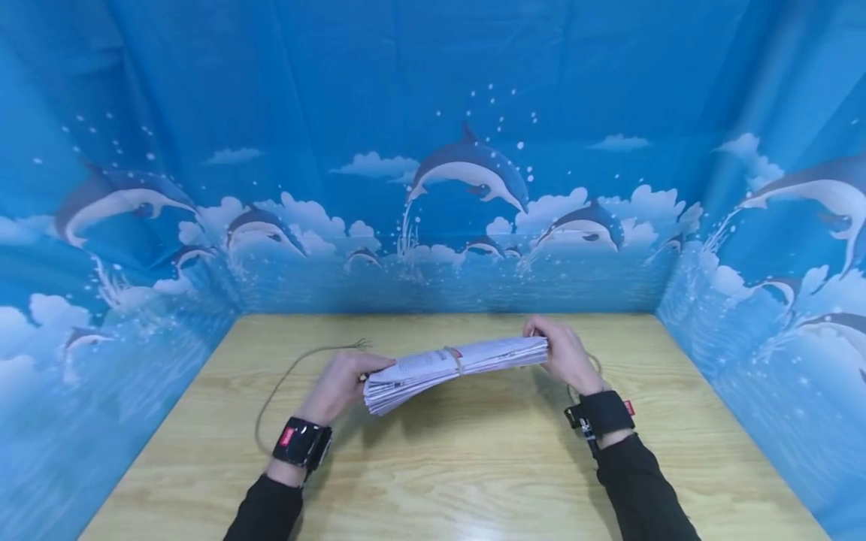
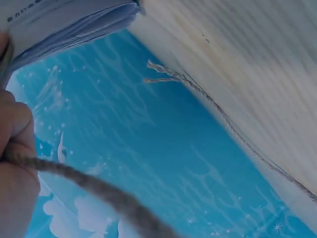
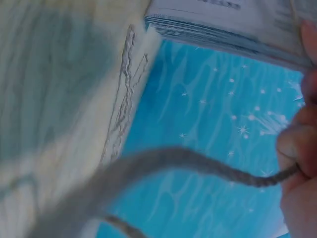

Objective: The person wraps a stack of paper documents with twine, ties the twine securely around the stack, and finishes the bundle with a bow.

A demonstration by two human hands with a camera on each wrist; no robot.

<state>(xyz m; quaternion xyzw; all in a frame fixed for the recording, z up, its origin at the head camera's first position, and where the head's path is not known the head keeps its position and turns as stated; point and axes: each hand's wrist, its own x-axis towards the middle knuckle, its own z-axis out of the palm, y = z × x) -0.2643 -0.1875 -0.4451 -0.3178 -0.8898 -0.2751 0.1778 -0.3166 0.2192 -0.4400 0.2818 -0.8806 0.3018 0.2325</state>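
Observation:
A thick bundle of printed papers (image 1: 497, 353) is lifted above the table, its left end lower and nearer than its right. A thin band of twine (image 1: 455, 361) crosses its middle. The left hand (image 1: 341, 387) grips the left end, thumb on top. At the far right corner the right hand (image 1: 568, 359) grips the bundle. In the left wrist view, a twisted cord (image 2: 94, 183) runs into the curled fingers of the left hand. The right wrist view shows another stretch of cord (image 3: 198, 159) held in the right hand's fingers.
Beneath is a wood-grain table (image 1: 433, 481). A curved length of cord (image 1: 267, 391) with a frayed end lies to the left, and some cord (image 1: 595, 364) shows behind the right hand. Blue dolphin-print curtains (image 1: 433, 285) enclose the back and sides.

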